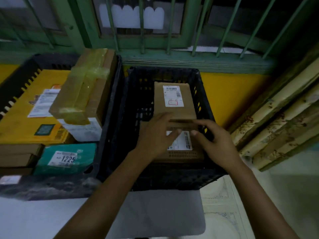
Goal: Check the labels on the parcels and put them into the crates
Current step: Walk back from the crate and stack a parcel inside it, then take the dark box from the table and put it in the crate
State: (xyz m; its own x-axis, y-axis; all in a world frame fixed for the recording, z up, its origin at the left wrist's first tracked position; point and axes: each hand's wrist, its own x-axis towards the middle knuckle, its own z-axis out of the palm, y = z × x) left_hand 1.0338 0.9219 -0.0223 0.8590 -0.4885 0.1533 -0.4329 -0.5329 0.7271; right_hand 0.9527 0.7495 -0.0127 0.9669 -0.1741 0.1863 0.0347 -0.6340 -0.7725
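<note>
Fingers of the left hand lie straight on the near parcel in the black crate; the right hand spreads loosely at its 3 o'clock edge. Pushed unevenly, it may ride onto the far parcel at 12 o'clock and hide that label.

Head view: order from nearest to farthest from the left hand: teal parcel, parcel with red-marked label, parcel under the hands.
1. Parcel under the hands, beneath the left hand, right crate.
2. Parcel with red-marked label, just behind it, same crate.
3. Teal parcel, far to the left, left crate.
</note>
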